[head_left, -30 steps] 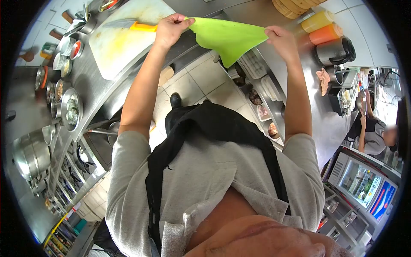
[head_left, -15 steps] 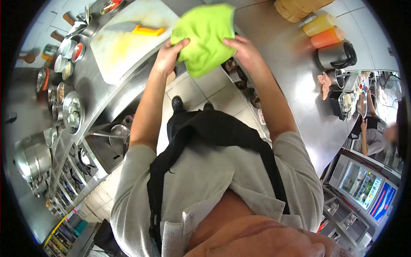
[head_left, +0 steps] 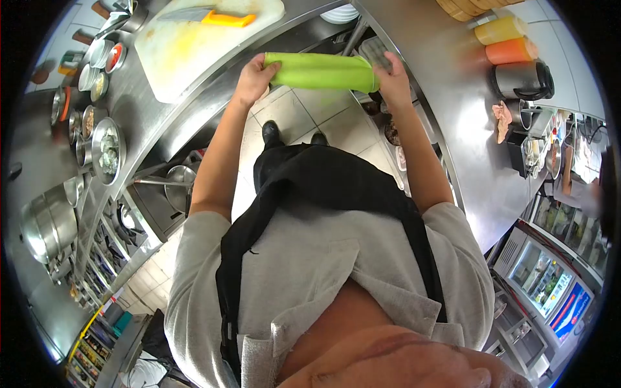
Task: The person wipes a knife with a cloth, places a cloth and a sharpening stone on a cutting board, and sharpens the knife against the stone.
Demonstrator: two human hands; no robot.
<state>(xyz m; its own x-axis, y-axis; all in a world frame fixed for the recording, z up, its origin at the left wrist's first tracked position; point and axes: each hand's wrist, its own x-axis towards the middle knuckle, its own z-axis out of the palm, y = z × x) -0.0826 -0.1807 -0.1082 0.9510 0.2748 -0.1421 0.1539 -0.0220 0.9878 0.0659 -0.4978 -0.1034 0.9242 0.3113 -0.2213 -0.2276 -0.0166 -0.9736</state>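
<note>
A lime-green cloth (head_left: 321,71) is stretched out flat between my hands as a long, narrow band, above the floor between two counters. My left hand (head_left: 255,80) grips its left end, thumb on top. At the other end, my right hand (head_left: 392,81) holds the cloth's edge, with some fingers raised. On the left counter, a knife with a yellow handle (head_left: 228,19) lies on a stained white cutting board (head_left: 162,68), near my left hand.
A steel counter (head_left: 446,123) runs along the right, bearing yellow and orange squeeze bottles (head_left: 512,50) and a dark-handled steel pot (head_left: 521,81). Bowls of food (head_left: 108,150) line the left counter. Another person's arm (head_left: 568,171) shows at far right.
The cloth has gone from a broad, crumpled spread to a narrow, taut band. My hands have moved farther apart, the right one outward. Both still hold the cloth. The view has shifted slightly.
</note>
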